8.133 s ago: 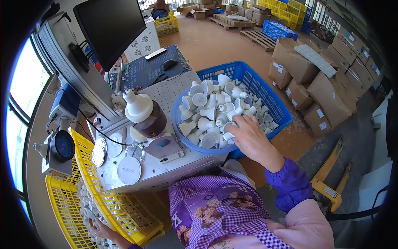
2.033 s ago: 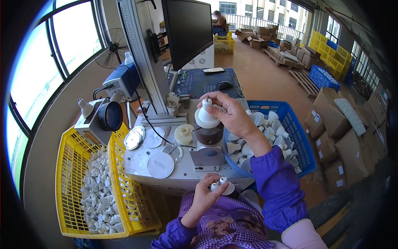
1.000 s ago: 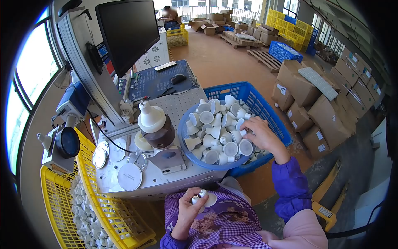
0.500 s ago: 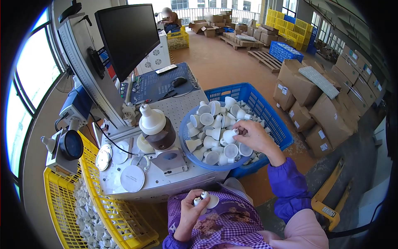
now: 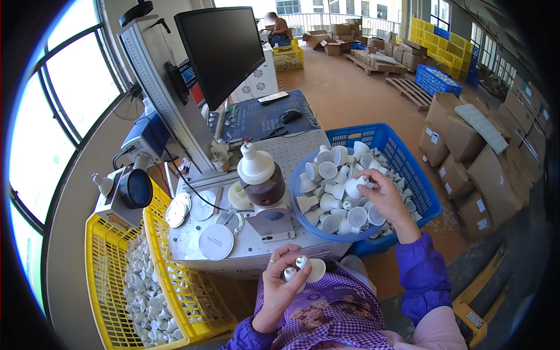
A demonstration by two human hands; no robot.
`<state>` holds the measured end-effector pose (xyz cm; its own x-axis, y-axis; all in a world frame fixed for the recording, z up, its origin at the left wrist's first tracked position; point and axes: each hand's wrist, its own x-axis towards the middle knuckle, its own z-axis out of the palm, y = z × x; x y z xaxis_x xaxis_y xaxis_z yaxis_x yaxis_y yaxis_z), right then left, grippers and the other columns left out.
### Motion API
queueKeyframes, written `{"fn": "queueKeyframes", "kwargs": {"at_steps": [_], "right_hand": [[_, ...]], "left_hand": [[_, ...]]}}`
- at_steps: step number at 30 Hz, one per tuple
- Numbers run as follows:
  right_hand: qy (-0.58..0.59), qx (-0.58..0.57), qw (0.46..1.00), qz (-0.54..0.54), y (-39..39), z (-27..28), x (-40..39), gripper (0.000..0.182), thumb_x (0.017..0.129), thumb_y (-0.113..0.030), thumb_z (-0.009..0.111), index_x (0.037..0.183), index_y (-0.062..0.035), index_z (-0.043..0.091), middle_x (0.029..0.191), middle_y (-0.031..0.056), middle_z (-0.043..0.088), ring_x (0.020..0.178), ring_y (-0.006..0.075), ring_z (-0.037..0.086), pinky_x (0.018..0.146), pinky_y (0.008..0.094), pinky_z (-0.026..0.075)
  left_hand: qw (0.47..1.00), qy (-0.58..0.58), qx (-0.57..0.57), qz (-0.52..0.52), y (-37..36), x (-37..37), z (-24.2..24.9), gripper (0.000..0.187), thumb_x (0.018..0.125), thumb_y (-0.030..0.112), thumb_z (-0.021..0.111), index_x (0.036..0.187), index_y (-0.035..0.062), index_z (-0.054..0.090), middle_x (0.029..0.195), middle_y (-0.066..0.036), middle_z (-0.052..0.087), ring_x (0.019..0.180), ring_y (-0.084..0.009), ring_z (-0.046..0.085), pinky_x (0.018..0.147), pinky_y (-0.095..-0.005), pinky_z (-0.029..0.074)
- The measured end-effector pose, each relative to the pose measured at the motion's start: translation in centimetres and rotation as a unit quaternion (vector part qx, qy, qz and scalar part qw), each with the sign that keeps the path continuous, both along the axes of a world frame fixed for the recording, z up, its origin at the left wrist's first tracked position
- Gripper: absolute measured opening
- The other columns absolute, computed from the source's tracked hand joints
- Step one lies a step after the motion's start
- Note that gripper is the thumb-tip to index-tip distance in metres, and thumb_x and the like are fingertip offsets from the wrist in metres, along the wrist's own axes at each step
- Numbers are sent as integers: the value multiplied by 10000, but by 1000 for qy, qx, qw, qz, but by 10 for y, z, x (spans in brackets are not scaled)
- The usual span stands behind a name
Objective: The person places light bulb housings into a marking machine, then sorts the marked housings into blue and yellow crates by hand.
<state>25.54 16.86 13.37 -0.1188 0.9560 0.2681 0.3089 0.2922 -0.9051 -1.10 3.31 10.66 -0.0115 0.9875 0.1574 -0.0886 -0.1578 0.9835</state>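
My left hand [image 5: 277,291] is closed around white spotlight bulbs, held low in front of the apron. Two small bases poke up between the fingers, and one bulb's wide white end [image 5: 316,270] shows beside the fingertips. Over the heaped blue basin [image 5: 333,235], my right hand [image 5: 386,198] grips another white spotlight bulb [image 5: 353,188] by its narrow end. Many similar bulbs fill that basin, some with their round faces up. Left of it, a large white bulb-shaped piece [image 5: 255,167] stands base-up on a dark round holder [image 5: 265,189].
The basin rests partly over a blue crate [image 5: 429,213] of bulbs. Flat round discs [image 5: 216,241] lie on the perforated worktop. A monitor [image 5: 224,52] and lens machine [image 5: 135,188] stand left, above yellow crates [image 5: 105,280] of small white parts. Cardboard boxes [image 5: 466,157] stand right; a person sits far back.
The view has swung left, so the scene sits further right. My right fingers have closed around a bulb at the top of the heap. My left hand still holds its bulbs.
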Motion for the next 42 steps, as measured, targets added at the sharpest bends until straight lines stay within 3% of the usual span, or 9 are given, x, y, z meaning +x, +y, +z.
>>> {"fn": "queueKeyframes", "kwargs": {"at_steps": [3, 6, 9, 12, 15, 18, 23, 32, 42], "right_hand": [[129, -56, 990, 27, -6, 5, -10, 194, 924, -99, 558, 1117, -84, 552, 1113, 32, 588, 945, 101, 544, 746, 247, 458], [199, -92, 975, 29, -14, 15, -21, 177, 942, -109, 532, 1117, -79, 530, 1127, 47, 590, 963, 114, 551, 802, 253, 458], [210, -71, 974, 36, -17, 19, -31, 168, 940, -116, 540, 1102, -72, 529, 1120, 51, 596, 983, 128, 557, 852, 267, 459], [209, -28, 976, 51, -14, 21, -41, 182, 927, -120, 565, 1098, -63, 533, 1111, 54, 601, 988, 134, 560, 875, 279, 460], [232, 0, 970, 75, -9, 34, -58, 213, 910, -131, 598, 1102, -53, 548, 1098, 54, 603, 978, 129, 564, 871, 280, 464], [227, 26, 969, 91, -1, 62, -81, 239, 898, -145, 620, 1110, -47, 569, 1071, 46, 603, 954, 121, 570, 853, 266, 470], [196, 78, 968, 136, 24, 95, -132, 266, 895, -165, 630, 1125, -39, 582, 1024, 33, 602, 909, 95, 568, 821, 238, 470], [113, 89, 969, 201, 54, 80, -180, 286, 894, -186, 624, 1108, 0, 592, 960, 105, 661, 859, 158, 606, 786, 297, 482], [-41, 177, 983, 34, 40, 79, -187, 351, 868, -273, 656, 1097, -11, 613, 987, 144, 614, 948, 236, 581, 860, 335, 443]], "left_hand": [[988, 73, 115, 77, 25, -13, 52, 191, 749, 103, 740, 918, 30, 689, 1288, -148, 462, 988, -150, 533, 821, -288, 434], [973, 78, 170, 133, 58, -25, 94, 212, 736, 99, 748, 932, 43, 694, 1306, -170, 457, 1268, -271, 389, 1013, -410, 304], [978, 47, 159, 124, 89, -27, 126, 277, 768, 150, 752, 961, -30, 669, 1342, -174, 422, 1114, -228, 535, 780, -301, 480], [979, 107, 138, 105, 117, -30, 136, 332, 782, 185, 747, 993, -54, 655, 1217, -184, 531, 924, -176, 615, 659, -240, 500], [988, 150, -3, 49, 126, -34, 154, 373, 777, 209, 753, 1023, -52, 651, 1009, -154, 633, 799, -152, 629, 680, -255, 510], [992, 84, 63, 76, 112, -38, 157, 329, 788, 177, 741, 1031, -28, 658, 887, -107, 657, 743, -129, 620, 675, -257, 511], [984, -22, 125, 128, 69, -60, 141, 189, 805, 61, 679, 979, -12, 674, 1107, -92, 619, 928, -139, 585, 794, -272, 485], [985, -72, 33, 151, 28, -85, 77, 149, 805, 37, 657, 946, -9, 677, 1099, -86, 627, 912, -134, 578, 809, -270, 458], [985, -99, -32, 137, 18, -86, 45, 202, 805, 71, 673, 992, -6, 677, 1039, -62, 635, 886, -114, 571, 795, -247, 447]]}}
